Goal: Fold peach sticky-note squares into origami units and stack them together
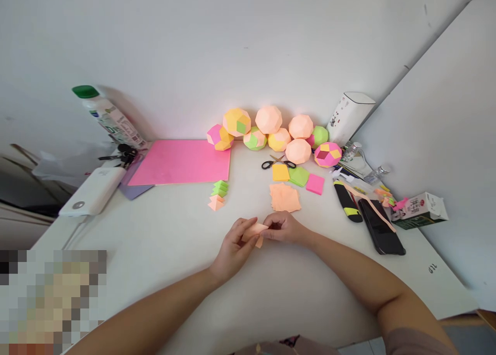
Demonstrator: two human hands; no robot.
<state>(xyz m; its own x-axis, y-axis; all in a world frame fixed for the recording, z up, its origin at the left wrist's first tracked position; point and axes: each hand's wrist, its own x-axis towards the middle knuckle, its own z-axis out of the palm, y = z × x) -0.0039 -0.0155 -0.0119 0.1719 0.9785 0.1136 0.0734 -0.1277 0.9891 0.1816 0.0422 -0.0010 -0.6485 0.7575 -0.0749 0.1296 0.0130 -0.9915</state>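
Both my hands meet over the white table [163,241], pinching one small peach paper piece [254,231] between them. My left hand [234,246] grips its left end with fingers curled. My right hand [282,228] pinches the right end from above. Just beyond the hands lies a stack of peach paper squares [285,197]. To the left of that stack sits a small pile of folded green and peach units [217,194].
Several paper polyhedron balls [268,119] line the back wall. Scissors [277,163], yellow, green and pink note squares [314,183], a large pink sheet [182,161], a white power bank [93,191], a bottle [110,118], a phone [380,227], a marker [347,201] and a milk carton [420,211] surround the work spot.
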